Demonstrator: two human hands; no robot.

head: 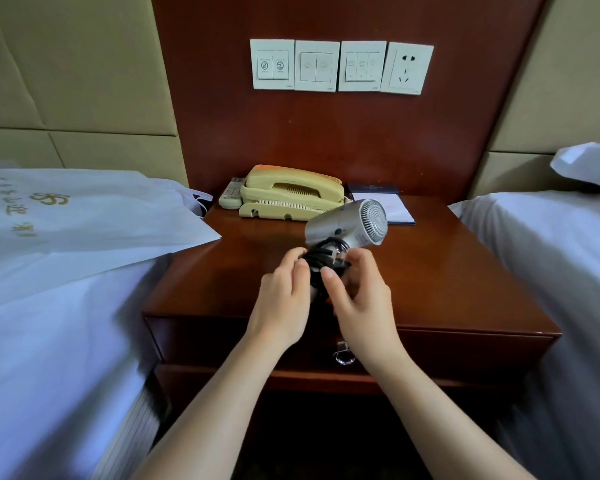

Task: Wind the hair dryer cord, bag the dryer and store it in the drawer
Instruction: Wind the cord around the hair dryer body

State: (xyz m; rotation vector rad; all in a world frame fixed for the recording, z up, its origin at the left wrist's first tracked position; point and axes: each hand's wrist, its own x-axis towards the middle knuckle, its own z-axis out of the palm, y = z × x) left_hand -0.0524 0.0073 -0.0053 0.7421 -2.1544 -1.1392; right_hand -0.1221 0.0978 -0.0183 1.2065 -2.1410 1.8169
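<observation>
Hands: left hand (284, 296) and right hand (361, 301) both grip black cord (321, 263) bundled at handle | hair dryer (347, 223) held over desk (447, 271) middle | bag (84, 220) on left bed (49, 341) | drawer (465, 351) closed

Telephone (288, 194) behind dryer (349, 221) on nightstand (447, 271)

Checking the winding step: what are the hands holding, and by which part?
Left hand and right hand hold the dryer by its handle, fingers round the cord wound there.

dryer (347, 223) silver | cord (321, 265) black | telephone (291, 194) cream | surface (447, 271) red-brown | bag (84, 216) white, gold lettering
</observation>
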